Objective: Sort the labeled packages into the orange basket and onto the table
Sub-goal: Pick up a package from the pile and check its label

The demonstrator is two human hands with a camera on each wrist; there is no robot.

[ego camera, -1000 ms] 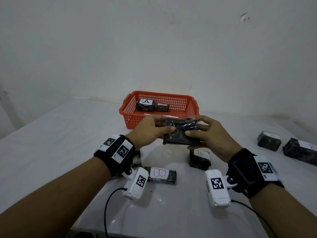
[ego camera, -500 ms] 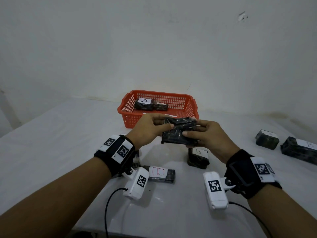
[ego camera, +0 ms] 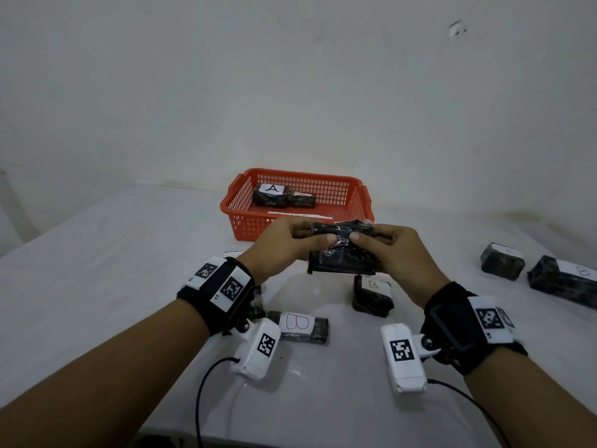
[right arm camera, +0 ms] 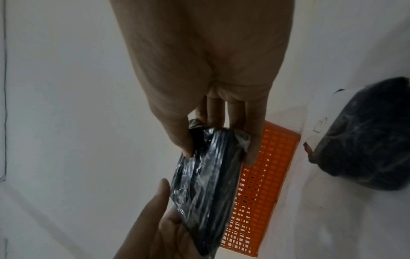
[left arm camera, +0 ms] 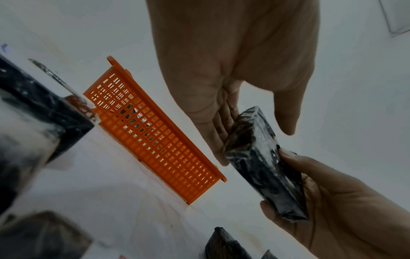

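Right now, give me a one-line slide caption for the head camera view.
Both hands, left hand and right hand, hold a black wrapped package before the orange basket.

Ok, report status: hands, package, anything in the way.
Left hand and right hand both grip black package, no label showing. Orange basket just beyond. Nothing in between.

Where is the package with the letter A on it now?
In the head view, the package marked A lies inside the orange basket, in its far left part, touching a second dark package on its right.
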